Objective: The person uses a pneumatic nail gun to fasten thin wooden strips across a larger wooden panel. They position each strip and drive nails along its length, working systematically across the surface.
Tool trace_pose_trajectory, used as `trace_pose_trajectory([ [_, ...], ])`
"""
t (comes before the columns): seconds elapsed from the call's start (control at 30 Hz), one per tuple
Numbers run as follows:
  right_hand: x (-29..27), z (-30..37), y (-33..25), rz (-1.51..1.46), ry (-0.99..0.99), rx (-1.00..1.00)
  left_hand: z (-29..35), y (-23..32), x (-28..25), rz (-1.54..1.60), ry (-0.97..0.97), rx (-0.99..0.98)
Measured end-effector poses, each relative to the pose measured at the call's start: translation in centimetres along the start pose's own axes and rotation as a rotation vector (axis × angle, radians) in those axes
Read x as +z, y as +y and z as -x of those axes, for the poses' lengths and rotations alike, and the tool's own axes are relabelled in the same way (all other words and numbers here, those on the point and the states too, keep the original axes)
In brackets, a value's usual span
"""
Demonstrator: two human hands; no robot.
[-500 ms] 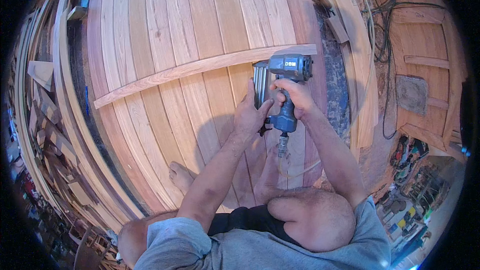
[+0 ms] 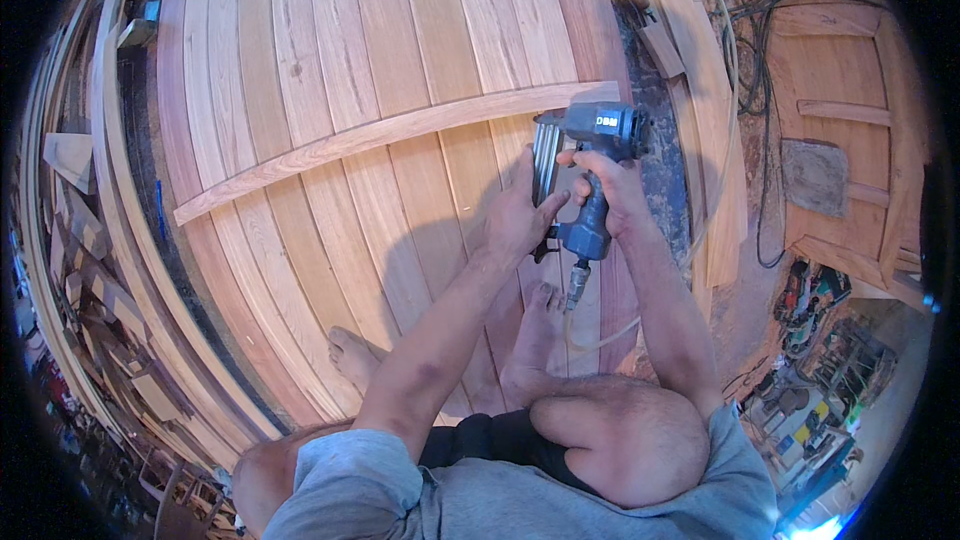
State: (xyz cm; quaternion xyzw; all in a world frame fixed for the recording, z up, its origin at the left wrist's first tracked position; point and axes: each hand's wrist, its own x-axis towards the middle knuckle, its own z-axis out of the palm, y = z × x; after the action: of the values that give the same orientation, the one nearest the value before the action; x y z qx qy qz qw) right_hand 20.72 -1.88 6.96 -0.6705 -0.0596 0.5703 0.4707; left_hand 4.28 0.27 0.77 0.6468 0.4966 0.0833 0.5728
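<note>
My right hand (image 2: 617,195) is closed round the handle of a dark blue air nail gun (image 2: 618,122). The gun's head is over the right end of a long narrow wooden batten (image 2: 390,125); whether its nose touches the wood is hidden. Along the gun's silvery magazine, my left hand (image 2: 515,218) grips with its thumb and fingers. The batten lies crosswise on a panel of side-by-side wooden planks (image 2: 330,240). An air hose (image 2: 605,340) runs from the fitting under the handle.
My bare feet (image 2: 350,355) rest on the planks. Long timber strips (image 2: 130,210) lie along the left, beside a pile of offcuts. More boards (image 2: 715,200), black cable coils (image 2: 765,5) and a framed wooden panel (image 2: 830,60) are on the right. Tools clutter the lower right.
Both hands have carried the nail gun to the right along the batten, closer to its end, and it tilts slightly more. The whole view has shifted a little.
</note>
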Motion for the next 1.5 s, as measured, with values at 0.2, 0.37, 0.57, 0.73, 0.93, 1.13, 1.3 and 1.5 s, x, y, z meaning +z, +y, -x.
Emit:
trace_pose_trajectory([
  [0.2, 0.1, -0.4, -0.7, -0.001, 0.027, -0.036, -0.9, 0.1, 0.3, 0.006, -0.047, -0.024],
  [0.37, 0.0, -0.4, -1.2, -0.038, 0.002, 0.032, -1.1, -1.3, 1.8, -0.023, 0.083, 0.102],
  [0.57, -0.3, -0.5, -1.5, 0.093, 0.010, 0.035, -1.0, -0.9, 2.6, 0.033, 0.088, 0.112],
  [0.73, -3.1, 2.0, -1.5, 0.041, 0.048, 0.006, -0.5, 1.5, 3.3, 0.075, -0.052, 0.122],
  [0.93, -6.8, 0.2, -2.3, 0.004, 0.073, -0.083, -2.6, 4.0, 5.6, 0.147, -0.108, 0.140],
  [1.13, -7.5, -1.2, -2.6, 0.028, 0.033, -0.005, -3.3, 3.6, 6.5, 0.114, -0.063, 0.076],
  [1.3, -7.3, -1.8, -3.0, -0.007, 0.006, 0.056, -3.4, 3.3, 6.9, 0.103, -0.028, 0.097],
  [1.5, -7.7, -1.9, -3.6, 0.030, -0.022, 0.117, -3.0, 3.5, 7.3, 0.068, 0.057, 0.121],
])
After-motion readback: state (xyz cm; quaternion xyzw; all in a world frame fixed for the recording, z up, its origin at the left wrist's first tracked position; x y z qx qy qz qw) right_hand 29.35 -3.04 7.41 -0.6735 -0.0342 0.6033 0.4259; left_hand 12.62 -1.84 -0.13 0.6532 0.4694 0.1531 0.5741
